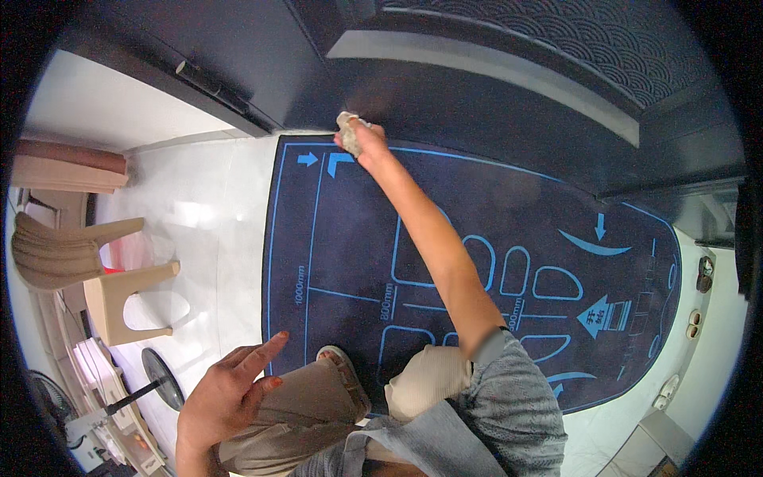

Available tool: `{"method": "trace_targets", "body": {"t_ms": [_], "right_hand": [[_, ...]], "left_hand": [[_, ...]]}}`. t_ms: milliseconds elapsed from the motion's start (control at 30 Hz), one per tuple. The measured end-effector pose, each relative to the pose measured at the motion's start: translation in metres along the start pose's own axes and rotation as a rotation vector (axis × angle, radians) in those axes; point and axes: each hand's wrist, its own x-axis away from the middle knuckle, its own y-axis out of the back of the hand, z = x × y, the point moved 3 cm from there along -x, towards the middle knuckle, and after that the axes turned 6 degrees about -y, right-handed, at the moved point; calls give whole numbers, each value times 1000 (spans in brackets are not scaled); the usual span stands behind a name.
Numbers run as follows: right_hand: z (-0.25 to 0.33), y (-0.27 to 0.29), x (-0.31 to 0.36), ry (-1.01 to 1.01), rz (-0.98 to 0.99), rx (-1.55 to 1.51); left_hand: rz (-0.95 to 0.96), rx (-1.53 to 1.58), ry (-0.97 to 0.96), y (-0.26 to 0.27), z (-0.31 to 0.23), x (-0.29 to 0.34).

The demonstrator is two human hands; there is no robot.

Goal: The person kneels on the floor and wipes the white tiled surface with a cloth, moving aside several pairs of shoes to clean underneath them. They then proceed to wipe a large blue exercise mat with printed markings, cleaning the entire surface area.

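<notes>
My right hand (pixel 369 144), at the end of an outstretched arm, is closed around a crumpled pale cloth (pixel 346 132). It is low down by the dark door (pixel 306 91), over the far left part of a dark blue mat (pixel 358 230) with light blue lines and arrows. Whether the cloth presses on the door cannot be made out. Near my left knee, my left hand (pixel 226 393) holds nothing, its index finger and thumb extended and apart.
A beige plastic chair (pixel 119 298) stands on the white tiled floor to the left. Below it are a black fan (pixel 56 401) and a round black base (pixel 162 378) on a pole. Several shoes (pixel 694 323) line the right side. A dark cylindrical handle (pixel 211 87) sticks out at the upper left.
</notes>
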Motion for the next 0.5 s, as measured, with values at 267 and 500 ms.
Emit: {"method": "trace_targets", "body": {"t_ms": [267, 500], "right_hand": [[88, 243, 38, -39, -231, -549], [226, 369, 153, 565, -828, -256]], "left_hand": [[-48, 25, -16, -2, -2, 1], [4, -9, -98, -10, -14, -7]]}}
